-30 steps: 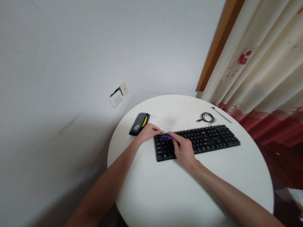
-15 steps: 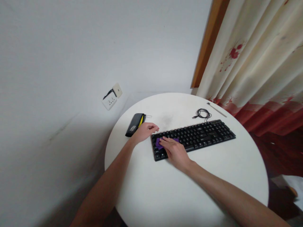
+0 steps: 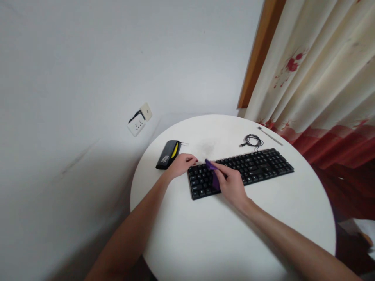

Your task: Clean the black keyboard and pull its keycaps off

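Observation:
A black keyboard point(image 3: 258, 167) lies across the round white table, slightly slanted. My right hand point(image 3: 234, 185) pinches a purple cloth point(image 3: 216, 180) over the keyboard's left part. The cloth is bunched between thumb and fingers, and its lower part hangs down against the keys. My left hand point(image 3: 181, 165) is closed at the keyboard's far left corner, its bent fingertips at the edge there. Beside that hand lies a dark glasses case point(image 3: 166, 155) with a yellow inside showing.
A coiled USB cable point(image 3: 252, 140) lies behind the keyboard, and a toothbrush point(image 3: 270, 136) lies near the table's far right edge. The white table point(image 3: 234, 234) stands against a wall with a socket point(image 3: 136, 125). A curtain point(image 3: 322, 89) hangs at the right.
My right hand has gone from pressing the cloth flat on the left keys to pinching it bunched, a little further right. My left hand has shifted slightly right and down, to the keyboard's corner.

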Motion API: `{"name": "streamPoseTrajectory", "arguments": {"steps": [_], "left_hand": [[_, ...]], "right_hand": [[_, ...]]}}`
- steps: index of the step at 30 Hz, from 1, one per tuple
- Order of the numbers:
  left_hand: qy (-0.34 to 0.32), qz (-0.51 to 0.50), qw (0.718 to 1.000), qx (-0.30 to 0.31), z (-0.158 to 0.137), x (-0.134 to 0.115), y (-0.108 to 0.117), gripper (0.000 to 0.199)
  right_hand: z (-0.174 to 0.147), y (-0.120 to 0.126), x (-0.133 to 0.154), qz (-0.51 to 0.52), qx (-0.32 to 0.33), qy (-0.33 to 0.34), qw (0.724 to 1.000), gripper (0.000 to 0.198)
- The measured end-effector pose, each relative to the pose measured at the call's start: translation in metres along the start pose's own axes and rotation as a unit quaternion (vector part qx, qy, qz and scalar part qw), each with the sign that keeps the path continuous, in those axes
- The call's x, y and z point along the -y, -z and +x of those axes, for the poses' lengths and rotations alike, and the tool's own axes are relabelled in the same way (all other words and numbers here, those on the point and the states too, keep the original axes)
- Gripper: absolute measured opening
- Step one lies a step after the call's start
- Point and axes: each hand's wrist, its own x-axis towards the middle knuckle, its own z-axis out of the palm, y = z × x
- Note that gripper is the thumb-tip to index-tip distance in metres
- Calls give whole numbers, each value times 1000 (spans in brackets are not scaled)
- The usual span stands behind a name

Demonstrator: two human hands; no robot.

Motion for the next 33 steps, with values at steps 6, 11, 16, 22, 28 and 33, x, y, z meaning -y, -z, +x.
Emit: {"name": "streamPoseTrajectory", "arguments": {"steps": [6,11,16,22,28,33], "left_hand": [[12,28,999,-11,2,4,-3,31],[30,12,999,-20,2,5,-3,31],[20,32,999,-20,1,3,-1,31],[23,38,999,-22,2,2,-1,32],[74,23,996,-53,4,5,-2,28],[86,22,993,-74,6,8,-2,28]], "right_hand": [[-4,-10,-16,-167,46,98,980,44],[-31,-34,-2,-167,178,178,953,52],[-42,-34,18,-16,244,177,953,44],[-1,2,14,112,75,-10,991,31],[34,16,-20,-35,-112,-11,993,36],[26,-12,-23,-194,49,64,978,42]]}}
